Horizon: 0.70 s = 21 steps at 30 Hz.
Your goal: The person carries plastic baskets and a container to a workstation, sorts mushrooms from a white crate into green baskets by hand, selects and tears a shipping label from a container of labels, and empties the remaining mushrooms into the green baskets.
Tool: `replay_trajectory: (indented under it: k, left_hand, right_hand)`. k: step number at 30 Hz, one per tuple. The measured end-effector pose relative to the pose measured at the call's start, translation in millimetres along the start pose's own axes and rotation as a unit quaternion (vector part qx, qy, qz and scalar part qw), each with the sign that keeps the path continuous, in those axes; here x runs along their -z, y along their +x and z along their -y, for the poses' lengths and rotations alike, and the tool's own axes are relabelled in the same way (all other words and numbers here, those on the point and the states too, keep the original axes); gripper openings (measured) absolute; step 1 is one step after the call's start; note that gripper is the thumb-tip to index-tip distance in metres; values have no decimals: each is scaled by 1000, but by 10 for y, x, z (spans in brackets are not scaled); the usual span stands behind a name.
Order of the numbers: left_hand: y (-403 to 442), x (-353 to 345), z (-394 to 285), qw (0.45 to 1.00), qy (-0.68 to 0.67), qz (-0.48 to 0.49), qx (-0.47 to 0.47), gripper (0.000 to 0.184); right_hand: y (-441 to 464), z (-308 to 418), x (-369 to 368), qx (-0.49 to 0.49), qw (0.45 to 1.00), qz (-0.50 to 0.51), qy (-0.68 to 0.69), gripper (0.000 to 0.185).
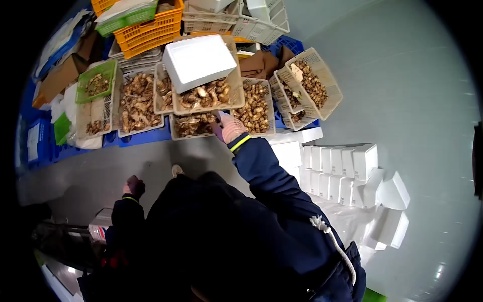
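Note:
My right hand (230, 128), in a pink and purple work glove, reaches forward to the crates of brown mushrooms. It touches or nearly touches the near rim of a raised beige crate (207, 109); its fingertips are hidden, so I cannot tell its grip. Left of that hand is a low crate of mushrooms (192, 125), and to its right a fuller mushroom crate (254, 106). A white foam box (199, 60) sits in the raised crate, over part of its mushrooms. My left hand (134, 186), gloved too, hangs by my side above the floor, fingers curled with nothing visible in them.
More mushroom crates (138, 103) stand left on blue pallets (146, 137), and tilted ones (329, 98) right. Orange crates (151, 35) are stacked behind. White boxes (339, 173) stand in rows on the right floor. A green basket (95, 82) sits far left.

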<state>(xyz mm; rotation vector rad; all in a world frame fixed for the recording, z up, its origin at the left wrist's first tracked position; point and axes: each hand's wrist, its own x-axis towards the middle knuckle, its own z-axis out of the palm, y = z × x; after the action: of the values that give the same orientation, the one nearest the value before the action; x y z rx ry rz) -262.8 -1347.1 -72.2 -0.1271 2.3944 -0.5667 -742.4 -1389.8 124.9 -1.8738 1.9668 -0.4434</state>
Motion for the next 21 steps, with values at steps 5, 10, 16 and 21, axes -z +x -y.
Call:
replay_trajectory:
  k: [5, 10, 16, 21]
  left_hand:
    - [272, -141, 539, 744, -653, -34, 139, 6]
    - [608, 72, 733, 287, -917, -70, 268, 11]
    - [986, 400, -558, -201, -929, -120, 288, 21]
    - [967, 1769, 138, -336, -808, -35, 482, 15]
  right_hand:
    - [826, -174, 620, -54, 997, 10, 50, 51]
    - [2406, -893, 1120, 23, 992, -88, 86, 56]
    - [4756, -988, 1593, -91, 990, -13, -109, 65]
    - [5863, -1032, 1522, -100, 988, 11, -119, 69]
